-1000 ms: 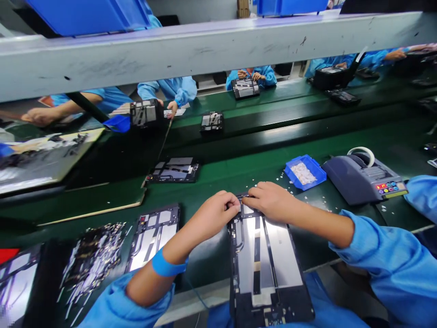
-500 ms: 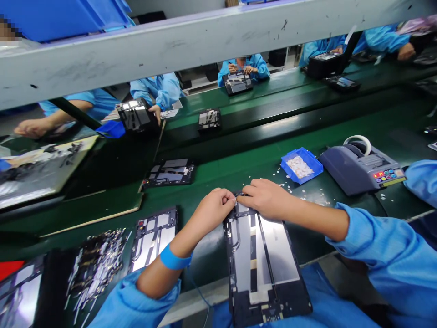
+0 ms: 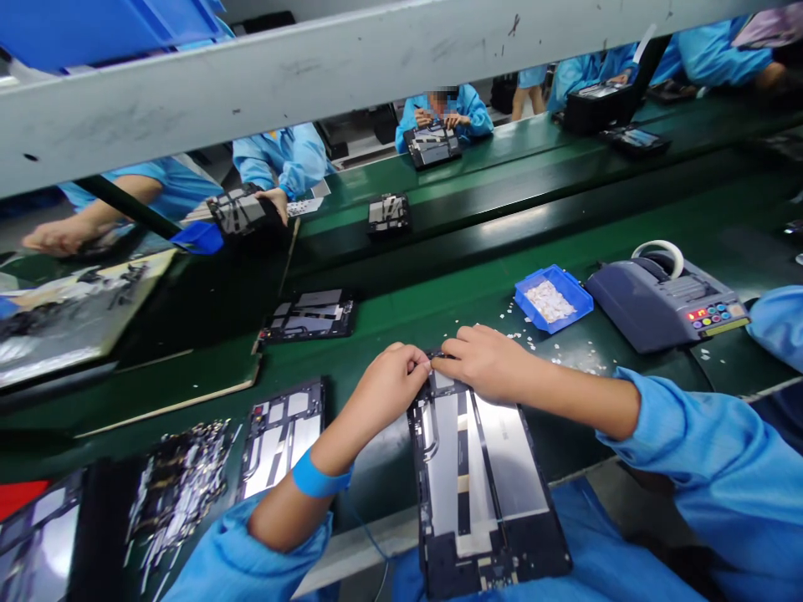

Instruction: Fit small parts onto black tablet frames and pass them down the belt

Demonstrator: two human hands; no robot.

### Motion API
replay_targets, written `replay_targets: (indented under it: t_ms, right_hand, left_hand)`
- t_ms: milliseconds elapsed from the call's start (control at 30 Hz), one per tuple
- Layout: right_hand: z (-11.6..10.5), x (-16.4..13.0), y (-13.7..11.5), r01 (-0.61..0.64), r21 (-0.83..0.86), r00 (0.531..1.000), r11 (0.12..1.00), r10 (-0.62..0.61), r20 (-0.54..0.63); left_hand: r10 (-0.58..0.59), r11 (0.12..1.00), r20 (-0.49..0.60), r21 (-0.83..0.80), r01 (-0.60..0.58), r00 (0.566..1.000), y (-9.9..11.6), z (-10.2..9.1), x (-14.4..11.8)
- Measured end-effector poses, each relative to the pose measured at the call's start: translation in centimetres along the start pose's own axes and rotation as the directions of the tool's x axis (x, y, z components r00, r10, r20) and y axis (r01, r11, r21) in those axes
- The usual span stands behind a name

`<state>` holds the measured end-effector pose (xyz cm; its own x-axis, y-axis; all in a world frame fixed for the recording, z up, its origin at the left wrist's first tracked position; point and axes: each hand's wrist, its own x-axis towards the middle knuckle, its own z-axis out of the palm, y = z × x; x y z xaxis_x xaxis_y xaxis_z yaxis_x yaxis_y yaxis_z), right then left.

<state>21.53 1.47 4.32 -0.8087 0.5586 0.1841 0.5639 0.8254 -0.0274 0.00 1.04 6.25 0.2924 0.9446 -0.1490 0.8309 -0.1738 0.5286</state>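
Both hands meet at the far end of a long black tablet back frame with silvery metal panels [image 3: 480, 477], which lies lengthwise on the near edge of the green bench [image 3: 439, 313], its near end overhanging the person's blue-clad lap; the left hand [image 3: 387, 390] is curled, fingers drawn together and pressed down on the frame's top left corner, a blue band around that wrist; the right hand [image 3: 489, 364] comes in from three o'clock, its fingers bunched and pinching at something small on the frame's top edge, though what sits between the fingertips is too small to tell; the two hands are almost touching at twelve o'clock of the frame.

At nine o'clock from the frame lies a second black frame with pale panels [image 3: 281, 436], near but apart; further out at eight o'clock sits a dark tray of jumbled silvery strips [image 3: 179, 485]. At ten o'clock, well apart, another dark frame [image 3: 310, 314] rests by the edge of a thin brown board [image 3: 169, 393]. At two o'clock a small blue plastic tray of white bits [image 3: 553, 298] stands on the bench, with white scraps scattered between it and the right hand; just beside it, at three o'clock of the tray, a grey tape dispenser with coloured buttons and a white roll [image 3: 666, 298]. Across the dark conveyor belt [image 3: 502, 226], other people in blue sleeves [image 3: 282, 159] work over similar frames; a grey overhead beam [image 3: 351, 71] crosses at twelve o'clock.
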Motion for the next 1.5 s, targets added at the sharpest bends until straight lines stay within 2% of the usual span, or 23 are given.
replay_targets:
  t_ms: [233, 467, 567, 667, 733, 833, 1033, 1167, 1233, 1300, 1333, 1400, 1467, 1500]
  right_hand:
    - [-0.4, 0.1, -0.1, -0.007, 0.009, 0.999, 1.0, 0.007, 0.041]
    - [-0.2, 0.0, -0.1, -0.005, 0.003, 1.0, 1.0, 0.005, 0.021]
    - [0.3, -0.2, 0.0, -0.006, -0.001, 1.0, 1.0, 0.006, -0.002]
    - [0.7, -0.3, 0.2, -0.01, 0.0, 1.0, 1.0, 0.01, -0.023]
    - [0.8, -0.3, 0.2, -0.014, 0.001, 0.999, 1.0, 0.014, -0.032]
    - [0.4, -0.1, 0.1, -0.012, -0.006, 1.0, 1.0, 0.012, -0.013]
    - [-0.7, 0.7, -0.2, 0.028, -0.053, 0.994, 0.998, -0.022, 0.111]
    - [-0.5, 1.4, 0.2, 0.037, -0.054, 0.992, 0.998, -0.03, 0.125]
    - [-0.5, 1.0, 0.7, 0.029, -0.023, 0.994, 0.999, -0.026, 0.105]
    - [-0.7, -0.4, 1.5, -0.051, 0.047, 0.999, 0.998, 0.05, 0.019]
    - [-0.8, -1.6, 1.8, -0.127, 0.099, 0.99, 0.987, 0.132, -0.046]
    - [-0.9, -4.6, 1.9, -0.309, 0.227, 0.927, 0.924, 0.345, -0.145]
    - [-1.0, -7.6, 1.1, -0.443, 0.342, 0.857, 0.829, 0.503, -0.11]
    - [-1.1, -8.8, 0.4, -0.476, 0.384, 0.847, 0.791, 0.53, -0.042]
  left_hand:
    - [-0.002, 1.0, 0.009, 0.013, 0.001, 1.0, 0.1, 0.0, 0.2]
    - [0.014, 1.0, -0.09, 0.003, -0.014, 0.996, -0.1, 1.0, -0.5]
    - [-0.046, 0.995, -0.127, -0.093, 0.034, 0.991, -0.5, 1.4, -0.5]
    - [-0.139, 0.971, -0.111, -0.213, 0.113, 0.984, -0.9, 1.7, -0.1]
    - [-0.157, 0.963, -0.106, -0.239, 0.128, 0.982, -1.0, 1.8, 0.0]
    - [-0.128, 0.969, -0.121, -0.225, 0.098, 0.984, -1.3, 2.0, -0.1]
    - [-0.094, 0.976, -0.103, -0.205, 0.071, 0.99, -2.0, 2.3, -0.6]
    - [-0.063, 0.983, -0.1, -0.177, 0.045, 0.993, -1.8, 2.2, -0.3]
    - [-0.054, 0.984, -0.138, -0.175, 0.029, 0.989, -1.6, 2.1, -0.8]
    - [-0.048, 0.985, -0.211, -0.175, 0.01, 0.976, -1.7, 1.9, -2.2]
    - [-0.057, 0.983, -0.251, -0.181, 0.011, 0.966, -2.0, 2.0, -3.3]
    - [-0.109, 0.975, -0.289, -0.216, 0.046, 0.951, -2.6, 2.3, -6.0]
    - [-0.159, 0.96, -0.237, -0.264, 0.094, 0.958, -3.2, 3.2, -8.9]
    - [-0.162, 0.953, -0.19, -0.284, 0.104, 0.968, -3.3, 3.9, -10.2]
